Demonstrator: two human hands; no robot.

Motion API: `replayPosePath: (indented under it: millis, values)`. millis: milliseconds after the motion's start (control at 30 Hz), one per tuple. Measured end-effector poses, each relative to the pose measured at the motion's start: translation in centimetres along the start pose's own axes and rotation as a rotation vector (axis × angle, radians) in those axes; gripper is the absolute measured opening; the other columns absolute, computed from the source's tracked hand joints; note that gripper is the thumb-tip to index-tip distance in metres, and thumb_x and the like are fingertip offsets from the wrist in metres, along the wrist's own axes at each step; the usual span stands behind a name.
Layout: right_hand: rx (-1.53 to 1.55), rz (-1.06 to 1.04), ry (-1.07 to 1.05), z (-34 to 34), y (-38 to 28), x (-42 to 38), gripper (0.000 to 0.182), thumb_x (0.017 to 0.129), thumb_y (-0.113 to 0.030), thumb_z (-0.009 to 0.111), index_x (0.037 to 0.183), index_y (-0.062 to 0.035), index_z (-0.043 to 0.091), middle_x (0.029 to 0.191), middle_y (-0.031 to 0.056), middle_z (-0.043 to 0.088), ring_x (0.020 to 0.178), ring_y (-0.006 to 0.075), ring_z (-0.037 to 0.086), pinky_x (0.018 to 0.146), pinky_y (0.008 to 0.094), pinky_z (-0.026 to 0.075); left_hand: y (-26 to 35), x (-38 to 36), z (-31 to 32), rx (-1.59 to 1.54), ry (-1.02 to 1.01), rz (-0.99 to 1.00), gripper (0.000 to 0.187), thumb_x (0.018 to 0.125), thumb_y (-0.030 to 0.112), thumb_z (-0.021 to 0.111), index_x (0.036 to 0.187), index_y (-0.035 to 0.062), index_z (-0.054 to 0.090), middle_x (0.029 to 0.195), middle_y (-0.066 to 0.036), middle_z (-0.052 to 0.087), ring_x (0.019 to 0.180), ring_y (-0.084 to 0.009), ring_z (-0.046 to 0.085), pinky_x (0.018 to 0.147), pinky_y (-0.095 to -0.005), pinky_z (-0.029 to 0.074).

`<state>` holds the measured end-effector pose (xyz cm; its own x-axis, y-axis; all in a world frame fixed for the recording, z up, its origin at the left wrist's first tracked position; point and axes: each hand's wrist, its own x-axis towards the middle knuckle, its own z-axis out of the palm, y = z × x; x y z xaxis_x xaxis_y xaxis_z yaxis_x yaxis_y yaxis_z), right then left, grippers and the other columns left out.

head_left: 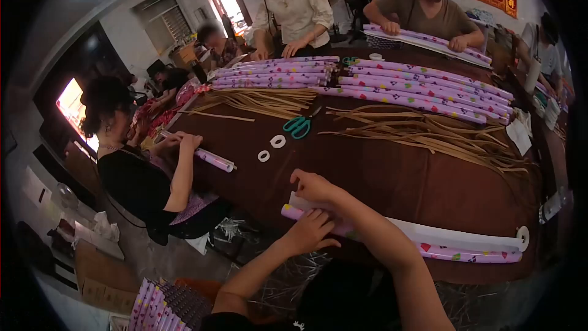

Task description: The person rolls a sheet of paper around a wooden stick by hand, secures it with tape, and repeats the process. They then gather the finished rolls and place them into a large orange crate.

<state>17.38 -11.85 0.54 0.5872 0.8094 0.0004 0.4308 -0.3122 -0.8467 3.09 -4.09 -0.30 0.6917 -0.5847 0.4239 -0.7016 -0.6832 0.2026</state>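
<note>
A purple patterned paper roll (468,253) lies along the near table edge, with a strip of its white underside (450,233) spread out behind it. My left hand (309,232) rests on the roll near its left end, fingers stretched over it and thumb apart. Just beyond, my right hand (315,187) is raised over the white strip's left end, its fingers bent together in a pinch. Whatever is between those fingertips is too small to make out. My right forearm crosses over the roll and hides its middle. A white tape roll (522,239) stands at the strip's right end.
Green-handled scissors (297,126) and two tape rings (278,141) lie mid-table. Brown strips (422,130) spread behind them, before stacked patterned rolls (422,89). A person at left handles another roll (214,160); others work across the table. More rolls (150,306) stand below left.
</note>
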Motion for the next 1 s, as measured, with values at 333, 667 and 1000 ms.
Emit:
replayPosePath:
  millis: [333,667,1000]
  values:
    - [0.400,-0.130,-0.028,1.2,1.8,0.8,0.030,0.077,-0.001,0.072,0.102,-0.0009,0.056,0.092,0.0121,0.065,0.082,0.0199,0.067,0.069,0.0332,0.053,-4.0,-1.7,-1.7,-0.121,0.513,-0.736,0.050,0.083,0.011,0.073,0.127,0.0090,0.049,0.108,-0.008,0.062,0.101,-0.0224,0.058,0.089,-0.0364,0.043]
    - [0.224,-0.078,-0.009,-0.4,0.6,0.1,0.018,0.075,-0.012,0.074,0.088,-0.0031,0.066,0.084,0.0106,0.066,0.080,0.0230,0.065,0.071,0.0354,0.052,-6.4,-1.9,-2.4,-0.893,0.448,-1.031,0.061,0.087,-0.006,0.065,0.140,0.0097,0.039,0.097,-0.008,0.069,0.089,-0.0123,0.061,0.080,-0.0271,0.046]
    - [-0.392,-0.522,0.190,-0.7,-0.2,-0.8,0.008,0.074,-0.018,0.072,0.072,-0.0105,0.069,0.081,0.0026,0.060,0.087,0.0228,0.058,0.074,0.0365,0.050,-7.6,-2.3,-2.3,-1.016,0.511,-1.126,0.074,0.083,-0.010,0.065,0.145,0.0098,0.031,0.101,-0.017,0.069,0.093,-0.0170,0.065,0.079,-0.0281,0.051]
